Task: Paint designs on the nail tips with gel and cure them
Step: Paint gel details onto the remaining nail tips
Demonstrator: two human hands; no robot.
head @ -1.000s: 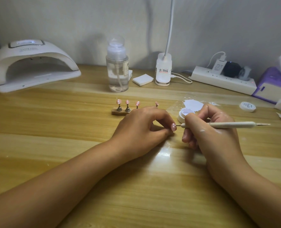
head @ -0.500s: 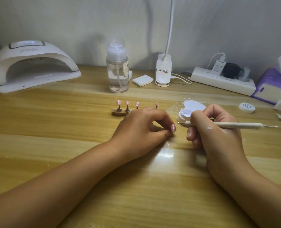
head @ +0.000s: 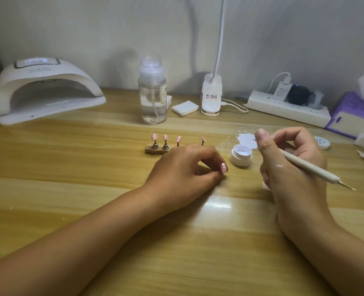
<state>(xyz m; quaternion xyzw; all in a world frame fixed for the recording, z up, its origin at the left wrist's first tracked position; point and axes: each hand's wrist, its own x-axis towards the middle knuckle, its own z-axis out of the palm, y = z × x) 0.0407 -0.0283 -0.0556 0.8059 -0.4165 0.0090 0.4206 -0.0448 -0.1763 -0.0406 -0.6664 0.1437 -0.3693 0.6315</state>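
My left hand rests on the table and pinches a pink nail tip with white dots between thumb and forefinger. My right hand grips a white dotting pen, its front tip over a white smear of gel on clear film. An open white gel jar stands between my hands. Behind my left hand a small wooden stand holds several pink nail tips on posts. The white curing lamp sits at the far left.
A clear pump bottle, a white pad and a desk lamp base stand at the back. A power strip, a purple tissue box and the jar lid are at the right.
My right hand has drawn the pen away from the nail tip and swung its front tip up and right to the gel smear. My left hand stays still.
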